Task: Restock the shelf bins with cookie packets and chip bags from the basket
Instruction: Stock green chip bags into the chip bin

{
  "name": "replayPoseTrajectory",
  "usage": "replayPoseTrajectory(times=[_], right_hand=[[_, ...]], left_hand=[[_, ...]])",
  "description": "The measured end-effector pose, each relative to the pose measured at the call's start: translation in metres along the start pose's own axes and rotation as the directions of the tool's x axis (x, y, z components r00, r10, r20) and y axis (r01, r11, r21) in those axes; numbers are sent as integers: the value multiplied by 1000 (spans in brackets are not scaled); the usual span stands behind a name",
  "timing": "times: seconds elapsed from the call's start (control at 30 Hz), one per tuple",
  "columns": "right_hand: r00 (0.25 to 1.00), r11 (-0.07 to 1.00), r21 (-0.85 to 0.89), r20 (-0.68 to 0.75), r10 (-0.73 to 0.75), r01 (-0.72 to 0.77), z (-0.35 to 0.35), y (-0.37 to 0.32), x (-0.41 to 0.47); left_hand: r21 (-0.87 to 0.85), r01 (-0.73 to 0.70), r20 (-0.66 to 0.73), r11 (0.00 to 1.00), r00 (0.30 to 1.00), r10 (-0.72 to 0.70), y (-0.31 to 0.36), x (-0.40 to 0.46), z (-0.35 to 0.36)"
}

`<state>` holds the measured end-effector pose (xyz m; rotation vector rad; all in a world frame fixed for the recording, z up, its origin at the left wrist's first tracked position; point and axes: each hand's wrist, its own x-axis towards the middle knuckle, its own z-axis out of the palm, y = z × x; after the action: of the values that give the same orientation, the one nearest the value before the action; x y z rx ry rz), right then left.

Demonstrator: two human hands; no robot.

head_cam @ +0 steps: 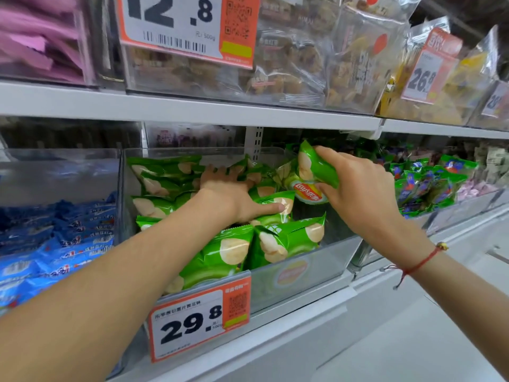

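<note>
Two bare hands worked inside a clear plastic bin (316, 274) of green chip bags (225, 252) on the middle shelf (192, 111). The left hand (231, 194) lay flat on the heap near the bin's centre, fingers spread toward the back wall and the thumb stretched out along a bag; it pressed on the packets and gripped nothing. The right hand (355, 188) was curled round a single green bag (314, 172), thumb underneath and fingers over the top, holding it tilted above the bin's right rear corner (a red and yellow logo showed on the bag just below it). A red string bracelet (421, 263) circled the right wrist.

Most of the bags were piled along the bin's left side and front edge, while the right front corner showed bare plastic. An orange price tag (201, 321) reading 29.8 hung on the bin's front edge. The bin to the left held blue packets (55, 244); the one to the right held smaller green and blue packets (429, 183). On the shelf above stood clear bags of brown snacks (289, 64) and pink packets (38, 40) at the left end, with a tag marked 12.8 (176, 26).
</note>
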<state>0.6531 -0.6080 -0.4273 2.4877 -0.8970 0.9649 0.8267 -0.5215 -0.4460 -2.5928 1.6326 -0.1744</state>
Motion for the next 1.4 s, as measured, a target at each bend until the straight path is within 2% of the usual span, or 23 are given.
replayPoseTrajectory(times=[0.23, 0.37, 0.47, 0.53, 0.7, 0.8, 0.93, 1.07, 1.2, 1.3, 1.4], right_hand=[[993, 979, -196, 92, 80, -60, -14, -9, -1], [979, 977, -204, 179, 99, -61, 1, -16, 18], [952, 987, -160, 298, 70, -22, 27, -15, 39], [927, 997, -73, 375, 16, 12, 44, -8, 57], [796, 983, 129, 578, -179, 128, 64, 8, 97], [759, 965, 241, 607, -236, 107, 71, 10, 109], [736, 956, 264, 621, -270, 128, 76, 6, 114], [796, 956, 93, 535, -283, 277, 63, 7, 102], [795, 952, -27, 558, -238, 305, 64, 12, 82], [772, 956, 66, 575, -271, 286, 69, 13, 80], [718, 958, 123, 638, -277, 260, 68, 11, 95]], left_hand=[[-23, 7, -45, 1000, 999, -8, 0, -4, 3], [-32, 8, -47, 999, 999, -9, -1, -3, 2], [-37, 15, -31, 999, 999, -16, 0, -4, 1], [-25, 24, -16, 999, 1000, -25, -1, -3, -1], [9, 27, 18, 1000, 999, -27, -1, -1, -6], [1, 8, 1, 1000, 1000, -8, -2, 0, -2], [-16, 8, -5, 1000, 1000, -8, -3, 0, -1], [-29, 15, 25, 999, 1000, -14, -1, -2, -3], [-48, 16, 31, 999, 999, -15, 0, -3, -4], [-68, 10, 51, 998, 999, -7, 0, -3, -4], [-60, -9, 36, 998, 999, 11, -2, -3, -5]])
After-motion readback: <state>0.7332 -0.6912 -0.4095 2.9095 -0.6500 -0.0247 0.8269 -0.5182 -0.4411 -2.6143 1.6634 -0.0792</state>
